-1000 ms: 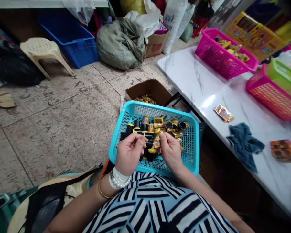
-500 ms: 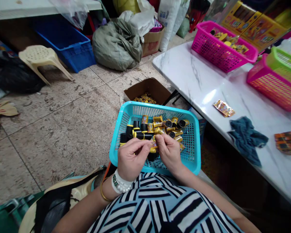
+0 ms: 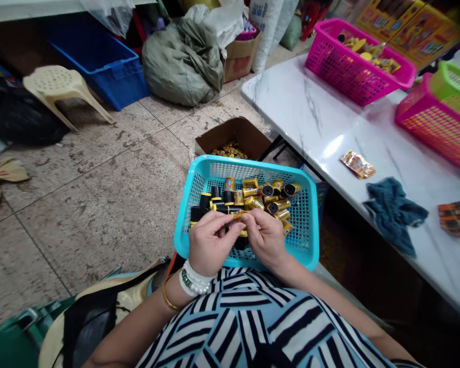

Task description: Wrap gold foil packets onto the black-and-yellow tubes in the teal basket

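Left hand (image 3: 210, 244) and right hand (image 3: 267, 239) meet above basket (image 3: 314, 220), small piece (image 3: 237, 216) between fingertips. Small cylinders (image 3: 250, 192) in basket, mostly beyond grip. Past basket's far rim, carton (image 3: 253, 135) on floor (image 3: 99, 179). Right of grip: table (image 3: 287, 99) bearing cloth (image 3: 393, 212), packet (image 3: 358, 164) just beyond cloth. Far left of grip: stool (image 3: 57, 84), crate (image 3: 118, 82) behind it, then sack (image 3: 180, 64).
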### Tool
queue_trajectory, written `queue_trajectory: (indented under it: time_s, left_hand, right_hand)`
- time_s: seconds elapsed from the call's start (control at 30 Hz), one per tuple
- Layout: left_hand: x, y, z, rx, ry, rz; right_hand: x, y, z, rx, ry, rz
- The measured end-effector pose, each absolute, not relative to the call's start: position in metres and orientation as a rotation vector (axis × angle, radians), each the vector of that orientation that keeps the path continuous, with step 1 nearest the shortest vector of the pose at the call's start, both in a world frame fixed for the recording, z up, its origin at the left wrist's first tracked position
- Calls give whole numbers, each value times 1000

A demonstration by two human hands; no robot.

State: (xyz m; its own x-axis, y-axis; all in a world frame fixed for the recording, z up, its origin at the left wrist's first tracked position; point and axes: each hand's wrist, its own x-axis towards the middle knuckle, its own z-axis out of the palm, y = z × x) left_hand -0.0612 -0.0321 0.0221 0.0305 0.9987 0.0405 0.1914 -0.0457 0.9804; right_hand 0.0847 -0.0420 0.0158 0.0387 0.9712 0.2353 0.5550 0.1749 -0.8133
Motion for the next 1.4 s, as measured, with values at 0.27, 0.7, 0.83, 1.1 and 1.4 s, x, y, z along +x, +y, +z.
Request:
queue_trajectory:
  time_s: [0.27,0.7,0.83,1.1,1.4]
  left_hand:
    - [-72,-16,20,1275,1320,1124]
    - [-76,-17,10,893,1176,946]
    - [-77,-13,7,747,1138,886]
    - [-73,-3,6,430,1031,780]
    - [-61,-4,4,158,845,702]
  right_hand:
    - [103,-36,28,-1538,-1729,712]
    - [111,-29,25,-1497,-1935,890]
    - [120,-41,16,-1655,-2333,954]
    - [138,-45,21,-1587,-2040,1079]
    - [130,-40,26,-1314,-1013,1395]
